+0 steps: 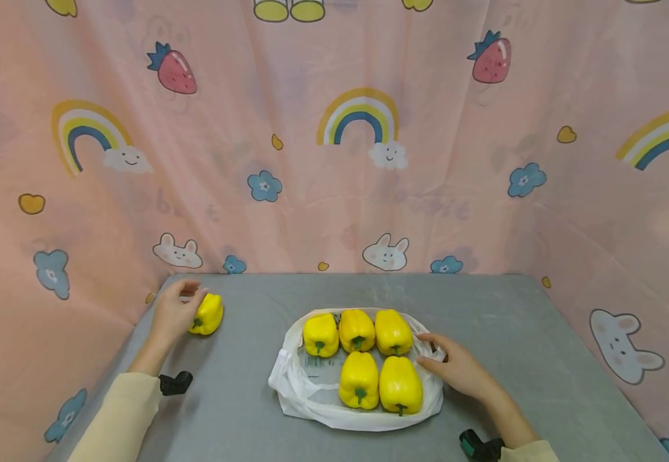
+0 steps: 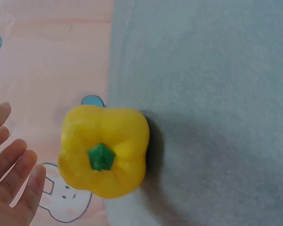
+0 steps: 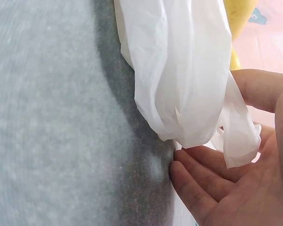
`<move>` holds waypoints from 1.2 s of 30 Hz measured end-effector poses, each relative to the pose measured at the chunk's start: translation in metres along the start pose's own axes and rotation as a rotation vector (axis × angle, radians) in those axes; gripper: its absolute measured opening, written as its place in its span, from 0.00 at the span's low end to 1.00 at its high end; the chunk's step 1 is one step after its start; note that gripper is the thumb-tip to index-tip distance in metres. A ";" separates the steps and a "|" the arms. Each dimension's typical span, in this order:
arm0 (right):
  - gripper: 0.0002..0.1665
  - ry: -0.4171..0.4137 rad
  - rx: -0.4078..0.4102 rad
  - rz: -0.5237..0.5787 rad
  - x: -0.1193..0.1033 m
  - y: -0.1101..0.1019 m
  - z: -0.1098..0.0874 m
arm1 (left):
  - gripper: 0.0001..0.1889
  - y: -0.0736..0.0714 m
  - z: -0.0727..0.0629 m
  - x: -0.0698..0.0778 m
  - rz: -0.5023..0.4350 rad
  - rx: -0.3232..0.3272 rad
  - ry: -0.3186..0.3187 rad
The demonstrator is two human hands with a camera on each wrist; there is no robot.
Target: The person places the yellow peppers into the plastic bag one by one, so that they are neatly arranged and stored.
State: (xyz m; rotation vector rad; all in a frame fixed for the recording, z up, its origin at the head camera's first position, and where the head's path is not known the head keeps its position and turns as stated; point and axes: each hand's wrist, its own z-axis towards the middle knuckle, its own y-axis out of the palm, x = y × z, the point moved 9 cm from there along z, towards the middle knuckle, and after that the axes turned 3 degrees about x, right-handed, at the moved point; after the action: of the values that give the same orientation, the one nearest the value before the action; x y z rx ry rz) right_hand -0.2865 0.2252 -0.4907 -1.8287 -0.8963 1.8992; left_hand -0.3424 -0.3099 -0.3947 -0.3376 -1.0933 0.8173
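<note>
At the table's left side sits a yellow bell pepper (image 2: pixel 104 150) with a green stem. My left hand (image 1: pixel 177 311) is right beside it, fingers loosely bent; in the left wrist view they show a gap to the pepper. A white plastic bag (image 1: pixel 311 414) lies in the middle, with several yellow bell peppers (image 1: pixel 359 380) on it inside its raised rim, stems toward me. My right hand (image 1: pixel 455 366) is at the bag's right edge, thumb and fingers spread apart around the loose plastic. In the right wrist view, fingertips (image 3: pixel 181 174) touch under the crumpled bag edge.
The grey table (image 1: pixel 242 378) meets a pink printed curtain (image 1: pixel 288 224) at the back and on both sides. A black wrist device (image 1: pixel 176 383) is on the left wrist, another (image 1: pixel 480 446) on the right one. A bag handle (image 1: pixel 279 370) sticks out at the left.
</note>
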 end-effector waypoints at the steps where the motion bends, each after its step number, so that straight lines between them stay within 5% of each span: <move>1: 0.35 -0.001 0.000 -0.003 0.000 0.000 0.000 | 0.17 -0.001 0.000 -0.003 0.002 0.004 -0.012; 7: 0.35 0.001 -0.003 -0.009 -0.001 0.000 0.001 | 0.20 0.000 -0.004 -0.020 0.011 -0.016 -0.096; 17: 0.35 0.010 -0.003 -0.008 -0.001 0.001 0.001 | 0.29 0.019 -0.007 -0.043 0.040 -0.176 -0.237; 30: 0.35 0.004 0.004 -0.001 -0.002 0.000 0.000 | 0.34 0.030 -0.014 -0.043 0.043 -0.298 -0.207; 36: 0.35 0.010 0.004 -0.002 -0.003 0.000 -0.001 | 0.36 0.034 -0.018 -0.039 0.107 -0.352 -0.131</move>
State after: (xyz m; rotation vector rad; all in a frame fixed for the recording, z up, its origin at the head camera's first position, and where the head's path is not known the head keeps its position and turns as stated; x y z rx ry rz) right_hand -0.2850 0.2230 -0.4883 -1.8324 -0.8903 1.8875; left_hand -0.3487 -0.3129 -0.4494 -0.6496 -1.3543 0.7471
